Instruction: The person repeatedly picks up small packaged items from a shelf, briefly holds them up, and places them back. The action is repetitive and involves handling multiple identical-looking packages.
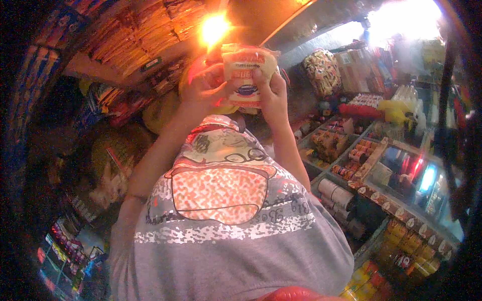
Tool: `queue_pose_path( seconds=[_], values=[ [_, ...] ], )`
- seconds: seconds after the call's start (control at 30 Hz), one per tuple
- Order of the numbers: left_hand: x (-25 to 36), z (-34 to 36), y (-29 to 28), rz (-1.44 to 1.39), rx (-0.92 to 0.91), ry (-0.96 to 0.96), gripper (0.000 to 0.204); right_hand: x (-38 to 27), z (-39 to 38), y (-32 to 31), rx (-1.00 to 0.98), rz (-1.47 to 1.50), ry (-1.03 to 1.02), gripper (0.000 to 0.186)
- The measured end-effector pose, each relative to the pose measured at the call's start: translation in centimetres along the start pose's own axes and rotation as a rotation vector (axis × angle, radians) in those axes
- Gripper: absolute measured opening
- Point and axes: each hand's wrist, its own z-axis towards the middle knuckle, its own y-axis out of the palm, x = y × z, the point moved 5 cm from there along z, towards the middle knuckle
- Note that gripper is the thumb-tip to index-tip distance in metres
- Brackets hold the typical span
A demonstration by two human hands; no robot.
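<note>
Being held up in midair, a cream-and-red plastic packet [247, 75] is clamped by the fingers of the left hand [207, 89] and right hand [272, 94], one at each side. Lifting can be judged done and setting down not yet; whether it has been opened cannot be told. Both forearms [161, 146] are stretched forward, converging beyond the printed grey T-shirt [221, 195].

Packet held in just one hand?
No, the left hand holds the packet at its left side and the right hand at its right, thumb on the front.
</note>
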Motion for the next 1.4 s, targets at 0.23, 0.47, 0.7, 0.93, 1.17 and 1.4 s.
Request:
queue_pose_path(
  seconds=[0.23,0.47,0.7,0.93,1.17,1.4],
  values=[
    [-1.8,0.9,1.9,-0.017,-0.177,-0.032,0.032,-0.1,-1.4,-1.7,0.095,0.100,-0.034,0.035],
    [-3.1,1.4,2.6,-0.152,-0.257,-0.168,0.044,0.1,-3.8,-2.3,0.085,0.062,0.090,0.057],
    [-2.8,0.3,-0.5,0.648,-0.271,0.038,0.038,12.9,-7.5,-18.9,0.339,-0.567,0.456,0.032],
    [0.6,-6.4,-11.8,0.899,0.482,0.040,0.012,21.0,-11.0,-24.4,0.121,-0.636,0.771,0.028],
    [0.0,-20.2,-20.8,1.183,0.942,0.095,0.018,31.9,-13.9,-33.0,0.437,-0.167,0.780,0.033],
    [-4.0,-44.5,-30.1,1.371,1.542,-0.460,0.038,31.4,-12.5,-30.8,-0.216,-1.360,0.885,0.031]
  ],
)
